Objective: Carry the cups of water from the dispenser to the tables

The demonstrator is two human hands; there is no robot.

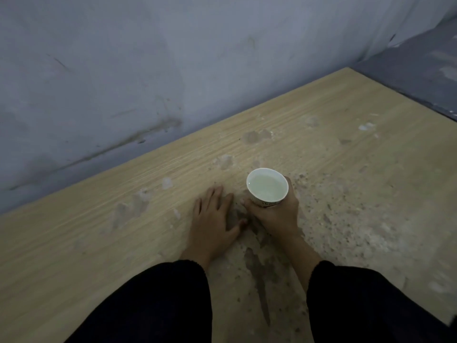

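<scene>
Head view: a small white paper cup (267, 187), nearly full of water, stands upright near the middle of the tabletop (358, 169), its long axis vertical. The right hand (275, 214) is wrapped around its lower wall; whether the base touches the wood cannot be told. The left hand (212, 219) lies flat and empty just beside it. Pale dusty smears mark the light wood-grain surface; a scuffed grey wall (148, 70) runs along its far edge.

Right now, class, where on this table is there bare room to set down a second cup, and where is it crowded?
Free: the table between the wall and the cup, and to its right. Crowded: around the cup, where the right hand grips it and the left hand lies flat.
</scene>
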